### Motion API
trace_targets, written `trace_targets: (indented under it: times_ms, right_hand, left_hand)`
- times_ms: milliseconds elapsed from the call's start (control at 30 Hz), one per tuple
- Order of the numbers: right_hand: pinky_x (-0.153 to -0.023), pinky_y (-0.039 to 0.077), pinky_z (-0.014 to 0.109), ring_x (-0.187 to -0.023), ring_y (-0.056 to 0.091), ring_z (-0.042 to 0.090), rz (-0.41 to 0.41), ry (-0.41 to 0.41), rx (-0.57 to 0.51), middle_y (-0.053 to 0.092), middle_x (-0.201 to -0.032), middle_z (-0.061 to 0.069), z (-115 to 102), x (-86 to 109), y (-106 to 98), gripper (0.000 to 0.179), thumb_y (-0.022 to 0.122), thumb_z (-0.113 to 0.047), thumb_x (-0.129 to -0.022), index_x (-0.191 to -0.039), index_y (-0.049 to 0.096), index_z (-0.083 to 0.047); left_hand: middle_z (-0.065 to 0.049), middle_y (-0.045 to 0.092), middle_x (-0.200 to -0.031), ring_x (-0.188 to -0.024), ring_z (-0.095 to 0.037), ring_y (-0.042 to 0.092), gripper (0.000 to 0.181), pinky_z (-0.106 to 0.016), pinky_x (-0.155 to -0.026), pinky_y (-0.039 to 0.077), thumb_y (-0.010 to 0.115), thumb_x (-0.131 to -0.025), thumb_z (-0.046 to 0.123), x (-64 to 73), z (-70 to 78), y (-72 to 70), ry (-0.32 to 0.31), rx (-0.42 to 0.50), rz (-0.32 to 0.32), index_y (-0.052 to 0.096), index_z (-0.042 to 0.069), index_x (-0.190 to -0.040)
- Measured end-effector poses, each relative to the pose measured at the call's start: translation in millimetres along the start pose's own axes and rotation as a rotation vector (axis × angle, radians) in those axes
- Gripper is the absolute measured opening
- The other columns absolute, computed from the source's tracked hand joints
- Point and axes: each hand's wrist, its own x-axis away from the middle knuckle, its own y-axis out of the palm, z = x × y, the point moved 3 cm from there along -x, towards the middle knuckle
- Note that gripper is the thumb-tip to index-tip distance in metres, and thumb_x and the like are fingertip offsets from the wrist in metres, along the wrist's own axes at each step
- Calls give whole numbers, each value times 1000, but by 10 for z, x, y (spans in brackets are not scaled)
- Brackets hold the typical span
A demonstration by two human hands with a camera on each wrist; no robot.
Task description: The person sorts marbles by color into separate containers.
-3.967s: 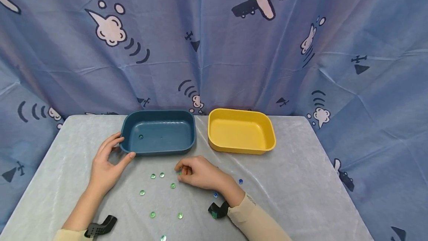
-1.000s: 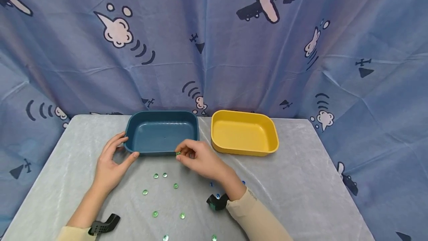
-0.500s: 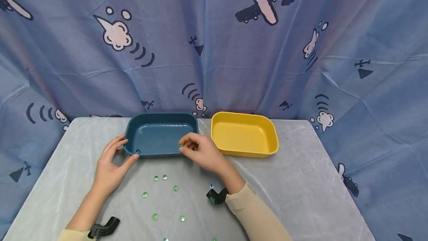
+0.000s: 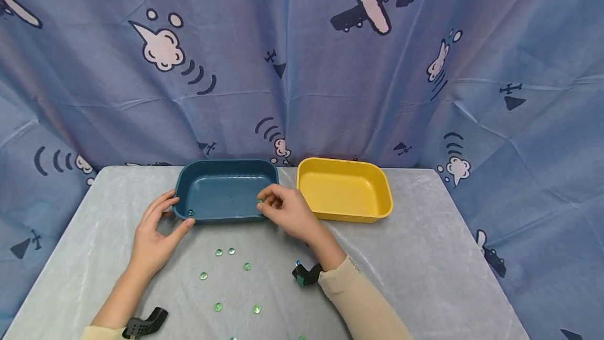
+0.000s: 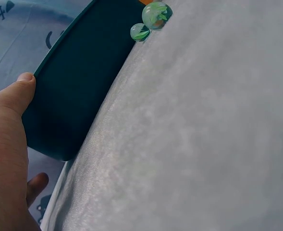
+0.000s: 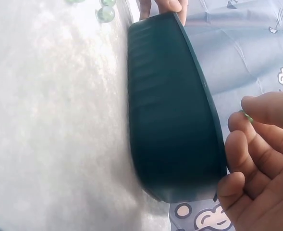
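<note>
My left hand [image 4: 153,240] holds the near-left corner of a dark teal plastic tray [image 4: 228,220], thumb at the front rim and fingers along the left side. Over the tray's right end, my right hand [image 4: 293,215] pinches a small green marble [image 6: 247,117] between thumb and forefinger. The right wrist view shows its other fingers loosely bent beside the tray's rim. One dark-looking marble [image 4: 191,212] lies in the tray's near-left corner. Several green marbles, such as this one [image 4: 247,266], are scattered on the cloth in front.
A yellow tray [image 4: 344,218] stands to the right of the teal one. A blue marble [image 4: 298,263] shows beside the right wrist's black camera mount [image 4: 306,276]. Behind the grey cloth-covered table [image 4: 424,256] hangs a blue curtain [image 4: 302,67] printed with planes.
My right hand has picked a green marble off the cloth and carried it up over the teal tray's right end. The marble inside has rolled to the near-left corner. My left hand stays at the tray.
</note>
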Motion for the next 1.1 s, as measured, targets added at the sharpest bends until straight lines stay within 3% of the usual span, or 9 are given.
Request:
trace_targets:
  times_ms: [367,600,1100]
  right_hand:
    - [-65,53,27,-77,63,15,12,7,1,73,-94,-6,6,5,-2,18,74,-18,-107,-118,77,-4]
    - [-65,51,26,-76,61,16,20,-15,-2,75,-94,-2,-5,30,0,17,73,-16,-107,-116,78,-3]
    - [-63,51,25,-73,59,13,2,-37,-11,72,-91,-8,-117,138,58,9,73,-18,-108,-111,79,-13]
  left_hand:
    - [-15,56,-159,-142,-1,49,69,-12,-104,45,94,-79,-8,1,-5,4,20,-5,3,68,-1,-142]
    - [-13,56,-160,-141,-5,50,69,-13,-103,45,94,-80,-6,9,-14,9,-4,1,-4,68,0,-144]
    - [-15,56,-159,-142,0,48,69,-12,-104,45,94,-79,-8,0,-10,0,20,-6,1,67,-1,-143]
